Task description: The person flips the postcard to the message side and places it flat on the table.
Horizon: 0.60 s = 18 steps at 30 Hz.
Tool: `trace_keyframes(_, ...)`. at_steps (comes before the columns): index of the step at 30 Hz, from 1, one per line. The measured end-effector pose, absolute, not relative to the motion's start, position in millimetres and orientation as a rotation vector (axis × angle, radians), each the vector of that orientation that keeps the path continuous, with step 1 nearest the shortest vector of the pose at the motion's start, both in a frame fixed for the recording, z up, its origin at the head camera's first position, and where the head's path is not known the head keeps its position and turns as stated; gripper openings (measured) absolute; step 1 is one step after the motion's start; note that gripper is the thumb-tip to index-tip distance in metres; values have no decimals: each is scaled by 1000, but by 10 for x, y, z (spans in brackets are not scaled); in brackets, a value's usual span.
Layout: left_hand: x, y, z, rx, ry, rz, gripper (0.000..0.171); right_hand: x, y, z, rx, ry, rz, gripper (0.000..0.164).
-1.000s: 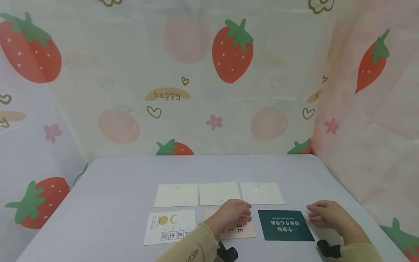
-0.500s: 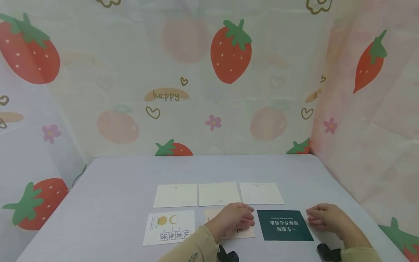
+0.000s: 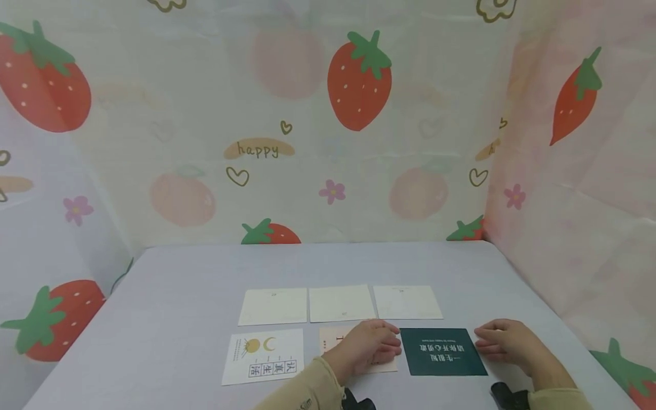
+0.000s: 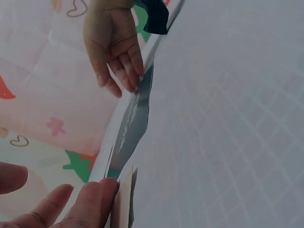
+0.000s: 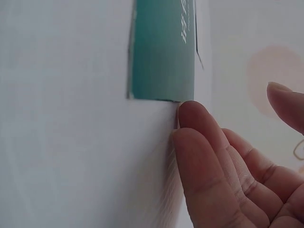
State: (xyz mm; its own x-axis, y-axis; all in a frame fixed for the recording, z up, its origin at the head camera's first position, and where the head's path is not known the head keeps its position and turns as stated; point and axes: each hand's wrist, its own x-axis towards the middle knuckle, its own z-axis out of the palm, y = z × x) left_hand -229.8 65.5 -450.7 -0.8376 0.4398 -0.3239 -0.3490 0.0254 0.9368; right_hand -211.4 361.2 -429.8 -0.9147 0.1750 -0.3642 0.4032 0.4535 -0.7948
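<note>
A dark green card (image 3: 442, 360) with white lettering lies flat on the table between my two hands. My left hand (image 3: 365, 348) is over the pale pink card (image 3: 385, 368) and covers much of it. Its fingertips are at the green card's left edge. On the other side, my right hand (image 3: 507, 344) lies at the green card's right edge. In the right wrist view, its fingertips (image 5: 192, 114) meet that card's end, with the thumb held apart. Neither hand grips anything. Left of the pink card lies a white card (image 3: 262, 364) with a sun and moon drawing.
Behind these, a row of cream cards holds a left card (image 3: 273, 307), a middle card (image 3: 341, 304) and a right card (image 3: 408, 303). They lie on a white-covered table (image 3: 169, 319). A strawberry-print cloth (image 3: 307, 188) hangs around the back and sides.
My left hand has moved rightward over the pink card until its fingertips reach the green card's edge. The right hand has come slightly nearer to me. The head view has shifted a little.
</note>
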Motion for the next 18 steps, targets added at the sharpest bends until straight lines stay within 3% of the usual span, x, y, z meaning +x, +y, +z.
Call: trace_keyframes(18,-2307,695,-4542,126,1743,1888,24,-2102,3578,-4309,494,2453,-1478,36)
